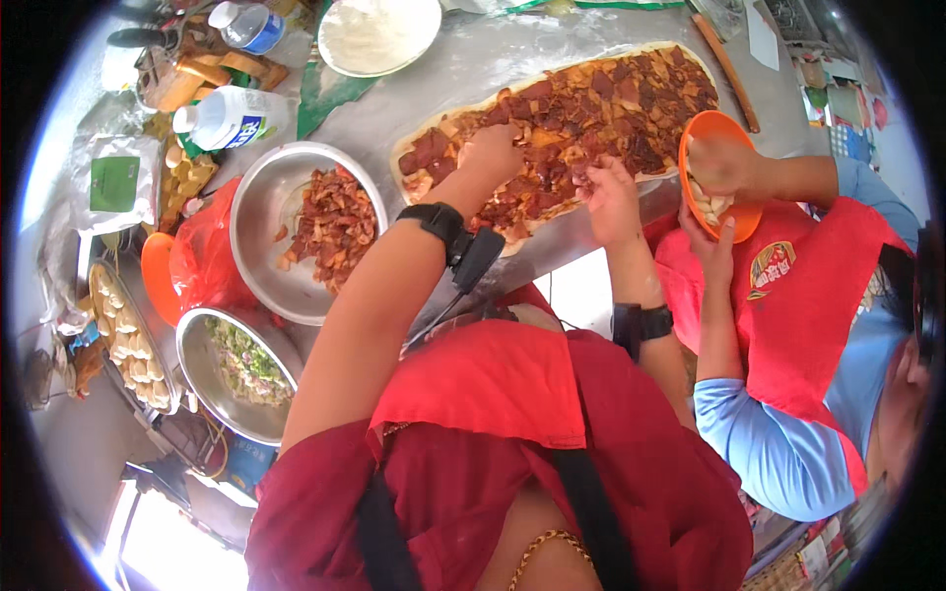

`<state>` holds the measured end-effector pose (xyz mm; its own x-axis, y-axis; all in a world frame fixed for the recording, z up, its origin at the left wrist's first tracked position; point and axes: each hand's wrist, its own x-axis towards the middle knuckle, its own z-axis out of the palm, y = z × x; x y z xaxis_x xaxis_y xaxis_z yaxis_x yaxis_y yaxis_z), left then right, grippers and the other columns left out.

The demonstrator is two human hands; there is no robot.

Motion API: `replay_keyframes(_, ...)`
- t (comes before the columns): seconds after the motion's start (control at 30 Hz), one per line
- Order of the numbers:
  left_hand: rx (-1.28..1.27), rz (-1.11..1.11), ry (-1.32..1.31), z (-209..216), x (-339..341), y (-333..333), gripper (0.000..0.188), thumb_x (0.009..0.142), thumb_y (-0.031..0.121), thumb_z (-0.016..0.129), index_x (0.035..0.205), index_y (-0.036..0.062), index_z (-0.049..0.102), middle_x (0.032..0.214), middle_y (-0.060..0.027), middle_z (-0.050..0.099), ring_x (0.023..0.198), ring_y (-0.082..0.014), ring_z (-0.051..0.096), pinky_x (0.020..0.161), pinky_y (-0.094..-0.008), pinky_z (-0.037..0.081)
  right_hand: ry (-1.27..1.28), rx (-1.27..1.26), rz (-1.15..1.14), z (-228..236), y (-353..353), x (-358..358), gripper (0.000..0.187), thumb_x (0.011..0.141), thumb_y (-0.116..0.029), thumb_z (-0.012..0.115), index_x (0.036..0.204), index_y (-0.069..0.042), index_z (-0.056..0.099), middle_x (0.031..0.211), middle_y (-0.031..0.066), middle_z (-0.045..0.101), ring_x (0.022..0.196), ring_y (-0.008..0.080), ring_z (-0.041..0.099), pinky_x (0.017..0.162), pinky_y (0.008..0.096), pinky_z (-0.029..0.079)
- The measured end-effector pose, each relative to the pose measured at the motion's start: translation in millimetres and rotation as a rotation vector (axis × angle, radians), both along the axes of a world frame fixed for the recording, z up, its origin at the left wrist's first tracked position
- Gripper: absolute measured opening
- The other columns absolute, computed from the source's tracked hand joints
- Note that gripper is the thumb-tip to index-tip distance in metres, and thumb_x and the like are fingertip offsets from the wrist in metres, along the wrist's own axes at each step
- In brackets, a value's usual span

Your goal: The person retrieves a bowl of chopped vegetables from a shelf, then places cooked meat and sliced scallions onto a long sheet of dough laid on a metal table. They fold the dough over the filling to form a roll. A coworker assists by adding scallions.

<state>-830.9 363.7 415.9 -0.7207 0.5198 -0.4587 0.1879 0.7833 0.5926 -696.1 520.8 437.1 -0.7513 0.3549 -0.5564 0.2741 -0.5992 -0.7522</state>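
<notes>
Spreading the chopped meat into one even layer looks like the step in hand. It covers most of a long sheet of dough, which lies on the bench in front of the person and slants toward the far right. The left hand is down among the pieces near the sheet's left end, its fingers curled; whether its grip has closed on any meat I cannot tell. The right hand is at the near edge, fingertips drawn together, and whether a piece sits between them is equally unclear. To do this well, I would press lightly so the dough does not tear, break up clumps, and leave the pale rim bare all round. Thin spots could be filled from the steel bowl on the left, where more meat lies. Care is wise on the right: a co-worker's hand is in an orange bowl just beside that end, so sweeping movements there could knock it.
</notes>
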Motion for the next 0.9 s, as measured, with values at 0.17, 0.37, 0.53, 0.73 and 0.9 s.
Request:
replay_keyframes(0.17,-0.021,-0.093,0.288,-8,15,4,0.027,0.077,0.011,0.056,0.102,0.0077,0.064,0.105,-0.0128,0.063,0.101,-0.0336,0.06,0.084,-0.0451,0.048,0.009,-0.035,0.04,3,1,3,0.013,0.086,-0.007,0.053,0.099,-0.008,0.054,0.092,0.0047,0.064,0.084,0.016,0.06,0.072,0.0288,0.046)
replay_keyframes(0.37,0.113,-0.374,0.488,-2,33,12,0.041,0.078,0.013,0.059,0.118,0.011,0.059,0.125,-0.0065,0.055,0.118,-0.0279,0.049,0.095,-0.0448,0.041,0.07,0.0,0.084,2,15,-2,0.012,0.086,-0.007,0.053,0.098,-0.006,0.055,0.094,0.0064,0.065,0.084,0.0166,0.06,0.072,0.029,0.047)
replay_keyframes(0.53,0.308,-0.295,0.51,18,52,-23,0.044,0.077,0.017,0.063,0.12,0.0125,0.059,0.131,-0.0073,0.053,0.123,-0.0288,0.046,0.096,-0.0461,0.042,0.11,-0.027,0.113,9,18,-11,0.013,0.083,-0.003,0.056,0.095,-0.006,0.059,0.091,0.0035,0.063,0.082,0.0129,0.061,0.073,0.0257,0.05)
replay_keyframes(0.73,0.138,0.53,0.669,29,61,-168,0.02,0.076,0.005,0.06,0.095,0.006,0.067,0.095,-0.0134,0.066,0.092,-0.0329,0.061,0.083,-0.0426,0.048,0.159,0.01,0.168,19,23,-25,0.012,0.085,-0.002,0.054,0.096,-0.004,0.057,0.09,0.0044,0.063,0.083,0.0136,0.06,0.074,0.0267,0.049)
replay_keyframes(0.9,-0.607,0.682,0.353,19,48,-303,0.038,0.079,0.015,0.059,0.116,0.0082,0.059,0.122,-0.0174,0.054,0.112,-0.0348,0.052,0.094,-0.0444,0.044,0.171,0.051,0.161,21,22,-33,0.01,0.086,-0.002,0.053,0.095,-0.003,0.055,0.09,0.0061,0.062,0.082,0.0148,0.06,0.074,0.0267,0.048)
